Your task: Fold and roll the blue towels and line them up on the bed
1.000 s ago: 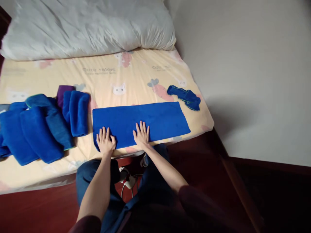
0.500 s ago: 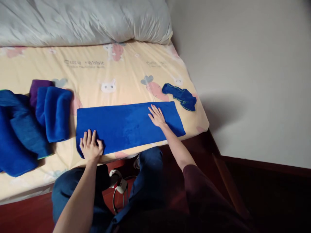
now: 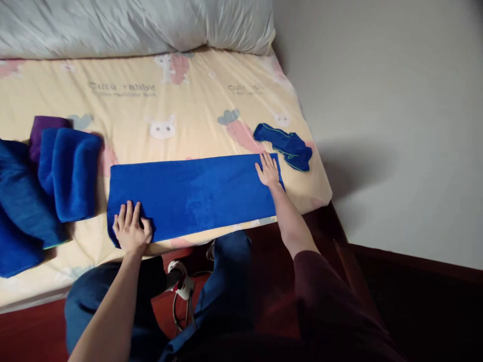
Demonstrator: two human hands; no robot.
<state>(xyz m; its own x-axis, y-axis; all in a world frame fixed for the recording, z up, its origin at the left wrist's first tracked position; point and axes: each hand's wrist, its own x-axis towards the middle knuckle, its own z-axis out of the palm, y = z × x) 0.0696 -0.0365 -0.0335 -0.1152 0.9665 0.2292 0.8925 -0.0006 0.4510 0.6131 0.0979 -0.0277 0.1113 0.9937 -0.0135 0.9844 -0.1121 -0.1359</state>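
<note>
A blue towel (image 3: 204, 193) lies flat as a long rectangle along the near edge of the bed. On its near left corner rests my left hand (image 3: 132, 229), palm down with the fingers spread. My right hand (image 3: 268, 171) lies flat on the towel's right end, fingers stretched toward the far edge. Just beyond that end is a crumpled dark blue cloth (image 3: 285, 146) with green edging. Neither hand grips anything.
Left of the towel lie folded blue cloths (image 3: 77, 173), a purple one (image 3: 47, 128) among them. A grey bolster-like bundle (image 3: 132, 25) spans the back of the yellow rabbit-print bed sheet (image 3: 196, 120). A wall (image 3: 396, 125) stands at the right. Below is a white power strip (image 3: 184, 286) with cords.
My right hand has slid right along the towel to its right end. My left hand stays on the near left corner. The view has shifted slightly.
</note>
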